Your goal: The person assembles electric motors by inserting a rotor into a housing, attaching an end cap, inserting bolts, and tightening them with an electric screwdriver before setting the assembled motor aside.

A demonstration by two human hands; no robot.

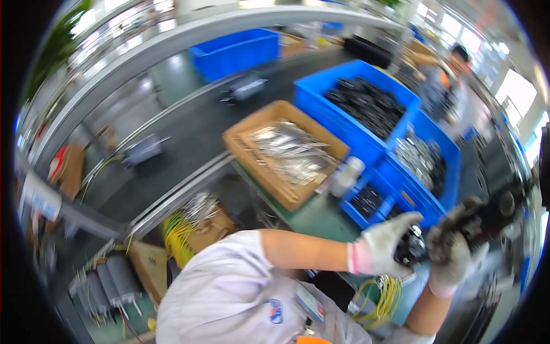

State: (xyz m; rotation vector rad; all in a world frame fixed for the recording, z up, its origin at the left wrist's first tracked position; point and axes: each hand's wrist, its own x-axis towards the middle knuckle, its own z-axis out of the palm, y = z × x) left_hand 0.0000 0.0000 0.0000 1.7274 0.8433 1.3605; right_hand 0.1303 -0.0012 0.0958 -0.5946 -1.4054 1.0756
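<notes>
Part (411, 245), black and shiny, sits clamped in the gloved left hand (381, 245) toward the right end of the green surface (323, 217). The right hand (451, 258) is just beside it, near a dark fixture (499, 211); blur hides whether it grips. A cardboard box (259, 179) stands along the surface's left edge.

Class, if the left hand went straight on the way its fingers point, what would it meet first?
Apparently the right hand: the left hand seems to hold a black part, which would lead the way. Blur leaves depth unclear.
</notes>
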